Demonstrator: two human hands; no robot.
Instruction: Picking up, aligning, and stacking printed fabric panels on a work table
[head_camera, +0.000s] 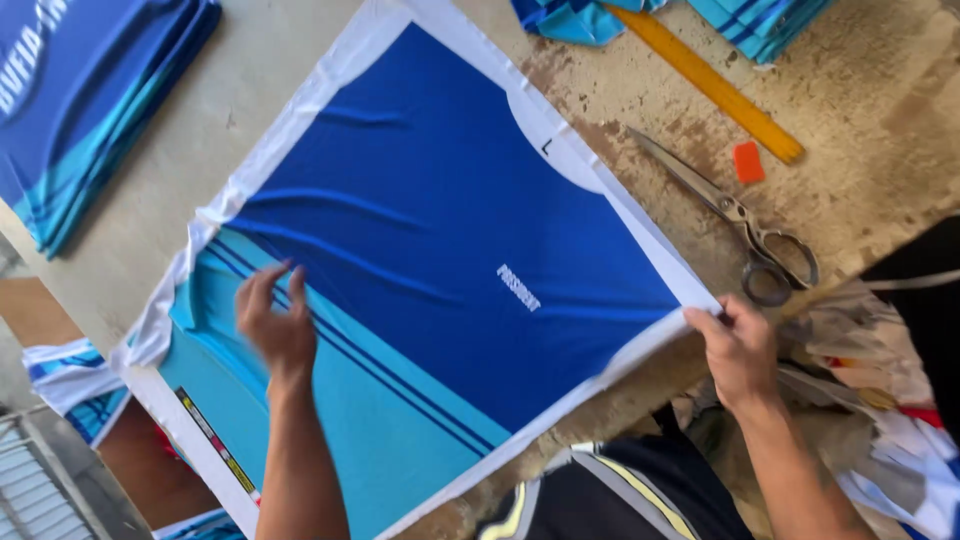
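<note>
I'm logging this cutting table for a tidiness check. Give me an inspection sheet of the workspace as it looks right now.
Surface: worn, stained table.
Job's things: blue printed fabric panel with white border, lying flat with slight wrinkles.
Clutter: scissors, yellow ruler, orange chalk, fabric stack at left, more folded pieces at top, scraps at right.
Grippers: left hand flat on the panel; right hand pinches its corner in its fingers.
Cables: nothing seen.
Surroundings: floor and more fabric lower left.

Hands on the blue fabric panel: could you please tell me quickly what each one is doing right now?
Left hand: open, fingers resting on the blue fabric panel.
Right hand: closed, pinching the panel's white edge.
</note>
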